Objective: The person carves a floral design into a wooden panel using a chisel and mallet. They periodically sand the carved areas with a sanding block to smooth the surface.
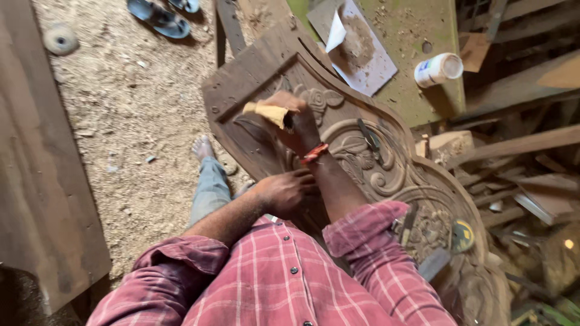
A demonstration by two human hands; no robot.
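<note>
Head view
Right hand: your right hand (297, 121) reaches far across the carved wooden panel (362, 169), fingers closed around a folded piece of yellow sandpaper (267, 112) that is pressed onto the carving.
Left hand: your left hand (285, 192) lies on the near edge of the panel, just beside your right forearm; fingers curled against the wood with nothing visible in them, and how tightly they close you cannot tell.
Panel: dark brown, with scrolls and leaf shapes cut in relief; it runs from the far centre to the near right, tilted across your lap.
Sandpaper: at the panel's far left part, near the flat framed corner, touching the wood.
Wrist: an orange band (314, 153) sits on your right wrist.
On the panel: a dark chisel (368, 136) lies on the scrollwork right of your right hand.
Far right: a white plastic jar (438, 69) lies on its side on a green worktop (423, 24).
Floor: the sawdust floor (121, 108) is on the left, with blue sandals (160, 18) at the far edge.
</note>
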